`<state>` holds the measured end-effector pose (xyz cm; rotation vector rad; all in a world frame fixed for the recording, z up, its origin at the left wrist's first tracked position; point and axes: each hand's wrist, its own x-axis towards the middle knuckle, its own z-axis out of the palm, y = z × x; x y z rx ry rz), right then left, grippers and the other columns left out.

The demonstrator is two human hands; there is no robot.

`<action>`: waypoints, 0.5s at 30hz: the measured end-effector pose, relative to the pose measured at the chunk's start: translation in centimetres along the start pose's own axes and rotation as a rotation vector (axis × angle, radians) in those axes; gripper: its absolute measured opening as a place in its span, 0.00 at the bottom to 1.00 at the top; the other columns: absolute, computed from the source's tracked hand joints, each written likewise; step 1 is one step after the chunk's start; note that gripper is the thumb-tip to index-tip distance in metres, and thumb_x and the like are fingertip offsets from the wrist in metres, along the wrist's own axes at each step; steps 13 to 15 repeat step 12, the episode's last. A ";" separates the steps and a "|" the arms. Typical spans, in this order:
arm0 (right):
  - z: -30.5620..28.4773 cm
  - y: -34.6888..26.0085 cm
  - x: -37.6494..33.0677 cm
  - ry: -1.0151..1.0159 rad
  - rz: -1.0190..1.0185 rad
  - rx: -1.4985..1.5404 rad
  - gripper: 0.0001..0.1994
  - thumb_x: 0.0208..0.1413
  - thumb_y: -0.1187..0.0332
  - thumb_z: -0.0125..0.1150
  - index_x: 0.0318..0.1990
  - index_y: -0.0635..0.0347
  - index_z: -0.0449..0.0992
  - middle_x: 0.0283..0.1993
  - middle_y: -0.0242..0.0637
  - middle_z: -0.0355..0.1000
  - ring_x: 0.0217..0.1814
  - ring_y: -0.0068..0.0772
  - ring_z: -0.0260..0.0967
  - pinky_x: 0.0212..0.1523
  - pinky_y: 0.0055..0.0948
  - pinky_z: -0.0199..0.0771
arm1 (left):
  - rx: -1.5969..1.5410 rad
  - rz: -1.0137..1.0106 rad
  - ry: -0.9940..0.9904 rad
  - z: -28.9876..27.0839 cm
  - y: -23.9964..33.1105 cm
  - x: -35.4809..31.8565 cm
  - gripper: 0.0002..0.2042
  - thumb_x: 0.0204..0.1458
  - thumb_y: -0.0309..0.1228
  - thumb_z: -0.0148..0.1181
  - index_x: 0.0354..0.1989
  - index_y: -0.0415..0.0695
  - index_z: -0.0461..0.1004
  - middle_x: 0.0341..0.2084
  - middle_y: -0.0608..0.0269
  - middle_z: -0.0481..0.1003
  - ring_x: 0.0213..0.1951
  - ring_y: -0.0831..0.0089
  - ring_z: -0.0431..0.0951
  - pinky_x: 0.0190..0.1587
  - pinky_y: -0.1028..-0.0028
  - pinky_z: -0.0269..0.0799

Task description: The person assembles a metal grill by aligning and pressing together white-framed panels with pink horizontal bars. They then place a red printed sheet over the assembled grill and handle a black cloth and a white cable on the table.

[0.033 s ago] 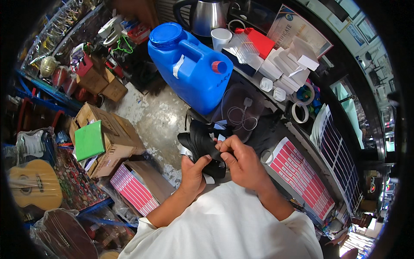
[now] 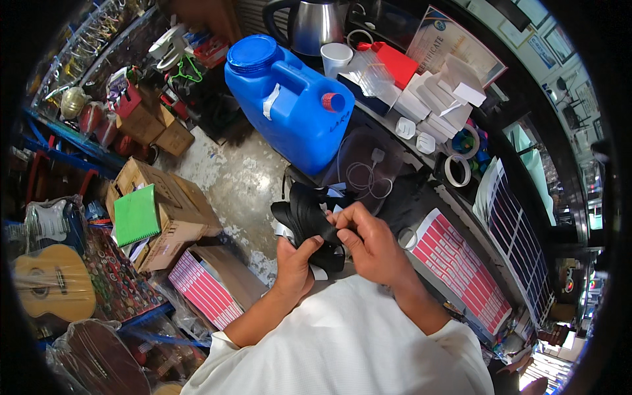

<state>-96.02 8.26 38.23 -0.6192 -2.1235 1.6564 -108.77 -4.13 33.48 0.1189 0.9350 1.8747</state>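
Note:
A bundle of flat black straps (image 2: 304, 214), with small white tags or paper pieces among them, is held in front of my white shirt. My left hand (image 2: 295, 266) grips its lower left side, thumb laid across the black material. On the other side, my right hand (image 2: 374, 247) pinches a black strap end between thumb and bent fingers, near a white piece. Its fingertips partly cover what they grip. Just beyond the bundle, a coiled white cable (image 2: 370, 172) lies on a dark surface.
Ahead stands a large blue jerrycan (image 2: 289, 118) with a red spout cap. To the right, a counter bears pink-and-white sheets (image 2: 461, 276), tape rolls (image 2: 457, 171) and white boxes (image 2: 438, 108). At left are a cardboard box (image 2: 181, 210) with a green notebook (image 2: 136, 214) and a wrapped guitar (image 2: 56, 283).

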 end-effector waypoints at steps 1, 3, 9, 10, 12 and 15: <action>-0.1 0.0 0.3 -0.014 0.003 0.104 0.06 0.71 0.79 0.58 0.50 0.65 0.69 0.51 0.44 0.77 0.59 0.39 0.78 0.65 0.35 0.72 | -0.004 -0.010 -0.002 -0.1 0.0 -0.1 0.21 0.60 0.17 0.60 0.63 0.37 0.71 0.56 0.55 0.81 0.56 0.66 0.84 0.62 0.65 0.81; -0.4 -0.4 1.3 -0.028 0.064 0.296 0.05 0.74 0.78 0.57 0.52 0.66 0.70 0.53 0.41 0.76 0.60 0.27 0.74 0.67 0.32 0.71 | 0.022 -0.021 -0.010 -0.1 0.1 0.1 0.22 0.61 0.20 0.63 0.65 0.39 0.69 0.56 0.56 0.80 0.56 0.67 0.83 0.62 0.65 0.80; -4.5 -4.8 2.9 -0.007 -0.299 0.409 0.07 0.75 0.70 0.58 0.51 0.63 0.69 0.59 0.47 0.75 0.62 0.33 0.75 0.67 0.38 0.74 | 0.068 0.023 -0.035 1.3 0.1 1.9 0.17 0.64 0.23 0.70 0.59 0.40 0.72 0.49 0.59 0.83 0.50 0.68 0.85 0.56 0.67 0.83; -5.5 -5.8 2.3 0.036 -0.339 0.442 0.09 0.74 0.67 0.60 0.50 0.62 0.69 0.61 0.51 0.75 0.63 0.37 0.78 0.66 0.41 0.76 | 0.098 0.002 -0.041 1.3 0.3 1.9 0.17 0.63 0.22 0.70 0.58 0.40 0.73 0.48 0.59 0.83 0.50 0.68 0.86 0.56 0.66 0.83; -6.8 -7.1 1.4 0.114 -0.554 0.519 0.13 0.73 0.65 0.61 0.53 0.65 0.69 0.61 0.56 0.76 0.62 0.43 0.80 0.66 0.46 0.78 | 0.158 -0.012 -0.070 1.3 0.7 2.4 0.18 0.62 0.22 0.72 0.58 0.40 0.73 0.48 0.58 0.83 0.49 0.67 0.86 0.55 0.66 0.83; -6.8 -7.1 1.4 0.114 -0.554 0.519 0.13 0.73 0.65 0.61 0.53 0.65 0.69 0.61 0.56 0.76 0.62 0.43 0.80 0.66 0.46 0.78 | 0.158 -0.012 -0.070 1.3 0.7 2.4 0.18 0.62 0.22 0.72 0.58 0.40 0.73 0.48 0.58 0.83 0.49 0.67 0.86 0.55 0.66 0.83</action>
